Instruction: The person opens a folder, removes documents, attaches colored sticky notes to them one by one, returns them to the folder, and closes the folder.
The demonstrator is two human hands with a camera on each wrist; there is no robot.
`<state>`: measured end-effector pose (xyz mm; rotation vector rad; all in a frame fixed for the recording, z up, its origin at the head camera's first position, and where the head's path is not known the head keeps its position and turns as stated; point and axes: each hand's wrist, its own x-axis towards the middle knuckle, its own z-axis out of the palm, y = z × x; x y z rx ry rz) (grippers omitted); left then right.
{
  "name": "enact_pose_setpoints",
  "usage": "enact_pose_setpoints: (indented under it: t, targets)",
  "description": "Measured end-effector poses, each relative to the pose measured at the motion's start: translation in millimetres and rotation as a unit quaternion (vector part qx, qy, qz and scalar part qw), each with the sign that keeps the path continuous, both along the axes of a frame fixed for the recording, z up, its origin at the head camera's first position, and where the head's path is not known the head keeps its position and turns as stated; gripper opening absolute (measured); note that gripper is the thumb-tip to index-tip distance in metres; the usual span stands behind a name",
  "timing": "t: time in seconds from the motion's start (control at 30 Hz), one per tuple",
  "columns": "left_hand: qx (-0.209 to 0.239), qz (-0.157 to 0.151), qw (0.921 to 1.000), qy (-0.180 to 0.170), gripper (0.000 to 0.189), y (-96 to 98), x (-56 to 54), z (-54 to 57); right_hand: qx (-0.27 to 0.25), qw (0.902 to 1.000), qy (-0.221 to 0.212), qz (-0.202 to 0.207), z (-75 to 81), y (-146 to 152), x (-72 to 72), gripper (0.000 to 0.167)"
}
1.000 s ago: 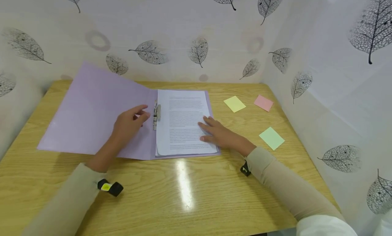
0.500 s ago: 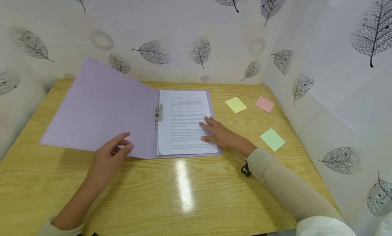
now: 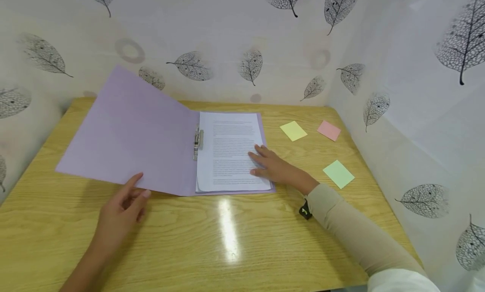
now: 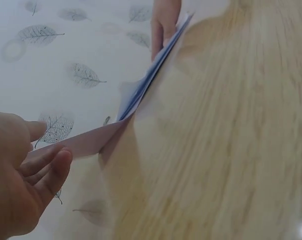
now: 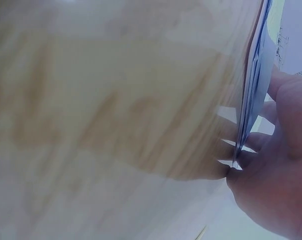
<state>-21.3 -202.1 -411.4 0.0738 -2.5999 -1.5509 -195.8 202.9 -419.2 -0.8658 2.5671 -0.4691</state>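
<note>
A lilac folder [image 3: 140, 132] lies spread on the table, its left cover tilted up off the wood. White printed pages [image 3: 231, 153] lie on its right side, next to a metal clip [image 3: 198, 142] along the spine. My left hand [image 3: 117, 216] is at the raised cover's lower edge, index fingertip over it, the other fingers loosely bent. In the left wrist view the fingers [image 4: 56, 172] lie close to the cover [image 4: 91, 140]; contact is hard to tell. My right hand [image 3: 273, 168] rests with spread fingers on the pages' right edge; in the right wrist view those fingers lie over the stack [image 5: 253, 85].
Yellow [image 3: 293, 131], pink [image 3: 329, 130] and green sticky notes [image 3: 339, 174] lie on the wooden table [image 3: 182, 241] right of the folder. Leaf-patterned sheeting [image 3: 212, 31] closes off the back and sides. A black strap [image 3: 305, 211] sits at the right wrist.
My left hand has moved from beside the clip down and left to the cover's lower edge. The cover has risen slightly. The right hand stays on the pages.
</note>
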Motion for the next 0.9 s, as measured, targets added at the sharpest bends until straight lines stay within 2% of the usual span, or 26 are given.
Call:
enact_pose_setpoints:
  t: [0.17,0.33,0.47,0.63,0.8,0.9]
  targets:
    - [-0.037,0.003,0.9993,-0.005,0.058,2.3,-5.6,-5.1,0.008,0.9999,0.012,0.001,1.2,-1,0.6,0.072]
    - [-0.066,0.008,0.9975,-0.024,0.061,7.9,-17.0,-1.9,0.027,0.9990,0.034,0.005,5.3,-4,-0.6,0.073]
    - [-0.075,0.020,0.9966,-0.027,0.061,11.1,-20.6,0.5,0.024,0.9986,0.048,-0.001,4.4,-8,-4.2,0.070]
    - [-0.070,0.038,0.9967,-0.012,0.057,14.3,-21.7,-1.5,0.021,0.9972,0.072,0.001,-2.2,-12,-10.0,0.070]
    - [-0.058,0.063,0.9963,-0.005,0.055,15.5,-22.3,-4.1,0.015,0.9987,0.048,0.012,-3.3,-17,-12.2,0.075]
    - [-0.054,0.080,0.9952,-0.017,0.055,9.9,-21.3,-4.1,0.021,0.9986,0.046,0.017,-2.7,-19,-12.0,0.075]
